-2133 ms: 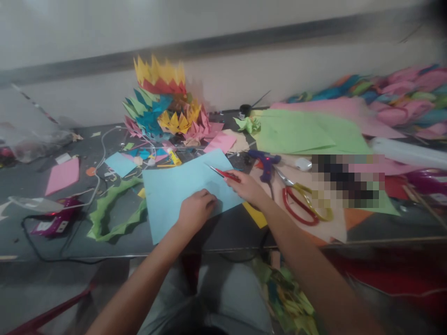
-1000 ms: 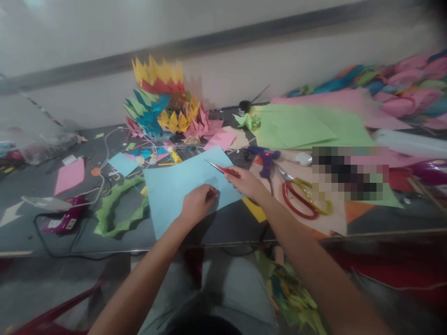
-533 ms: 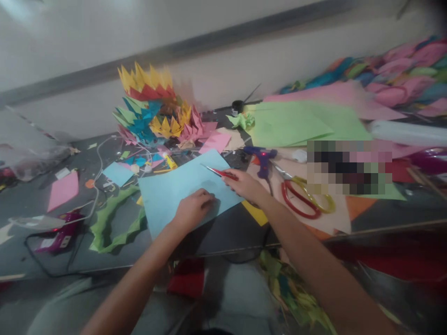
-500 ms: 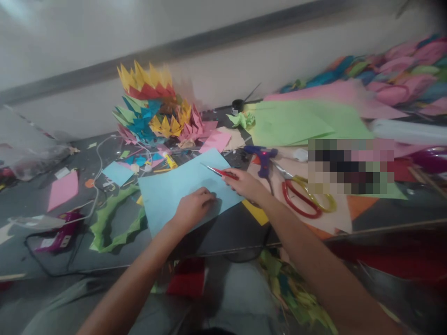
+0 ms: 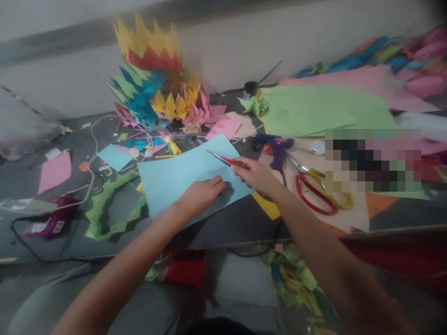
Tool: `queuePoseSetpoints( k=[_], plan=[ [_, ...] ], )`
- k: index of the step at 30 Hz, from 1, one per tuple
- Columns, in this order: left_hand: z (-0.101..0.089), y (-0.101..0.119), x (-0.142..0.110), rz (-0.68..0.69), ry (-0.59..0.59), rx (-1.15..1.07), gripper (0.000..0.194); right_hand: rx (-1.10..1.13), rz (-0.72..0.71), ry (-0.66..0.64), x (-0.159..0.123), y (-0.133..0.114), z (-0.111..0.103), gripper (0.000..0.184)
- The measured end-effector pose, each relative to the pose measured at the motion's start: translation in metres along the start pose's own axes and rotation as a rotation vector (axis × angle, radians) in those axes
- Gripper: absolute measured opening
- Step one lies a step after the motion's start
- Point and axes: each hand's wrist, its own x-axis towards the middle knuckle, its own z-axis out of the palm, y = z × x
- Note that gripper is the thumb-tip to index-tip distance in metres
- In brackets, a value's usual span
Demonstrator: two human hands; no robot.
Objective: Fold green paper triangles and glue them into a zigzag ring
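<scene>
A large light blue sheet of paper (image 5: 174,179) lies on the dark table in front of me. My left hand (image 5: 206,193) rests on it near the middle, fingers bent and close together. Whatever is under those fingertips is hidden. In my right hand (image 5: 253,174), above the sheet's right part, is a slim red-handled tool (image 5: 233,162) with a silver pointed end aimed left and away from me. Blur hides its exact kind. Large scissors (image 5: 316,190) with red and yellow handles lie right of that hand, beside a blue glue gun (image 5: 277,149).
A green zigzag paper ring (image 5: 101,216) and a purple glue gun (image 5: 54,218) lie on the left. Colourful pointed paper crowns (image 5: 150,88) are stacked behind. Green sheets (image 5: 321,109) spread at the back right. A glue stick (image 5: 172,145) lies among scraps; cords cross the table.
The camera view has shifted, so the table items appear higher and more spread out. Both hands stay over the blue paper, with the red-handled tool still in my right hand.
</scene>
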Motion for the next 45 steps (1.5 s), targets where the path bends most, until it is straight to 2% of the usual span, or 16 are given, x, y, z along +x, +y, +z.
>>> queuePoseSetpoints(
  k=[6, 13, 21, 29, 35, 37, 40, 45],
  plan=[
    [0.004, -0.002, -0.001, -0.051, 0.05, -0.088, 0.021, -0.026, 0.054, -0.007, -0.002, -0.01, -0.001, 0.034],
    [0.005, -0.005, -0.002, -0.068, 0.056, -0.161, 0.02, -0.039, 0.103, 0.004, -0.004, -0.015, 0.0, 0.035],
    [0.005, -0.006, -0.003, -0.071, 0.047, -0.203, 0.02, -0.039, 0.092, 0.012, -0.004, -0.014, 0.001, 0.035],
    [0.005, -0.007, -0.006, -0.062, 0.069, -0.277, 0.02, -0.069, 0.021, 0.008, 0.0, -0.001, 0.0, 0.034],
    [-0.001, -0.011, -0.006, -0.052, 0.105, -0.455, 0.019, -0.119, 0.021, 0.008, 0.001, 0.001, -0.001, 0.038],
    [-0.004, -0.014, -0.005, -0.01, 0.09, -0.498, 0.017, -0.139, 0.009, 0.014, 0.001, -0.001, 0.0, 0.037],
    [-0.009, -0.018, -0.001, 0.053, 0.001, -0.499, 0.021, -0.16, -0.01, 0.028, 0.0, -0.004, 0.0, 0.037],
    [-0.021, -0.017, 0.005, 0.096, -0.092, -0.256, 0.022, -0.186, -0.05, 0.035, -0.002, -0.005, -0.002, 0.037]
  ],
)
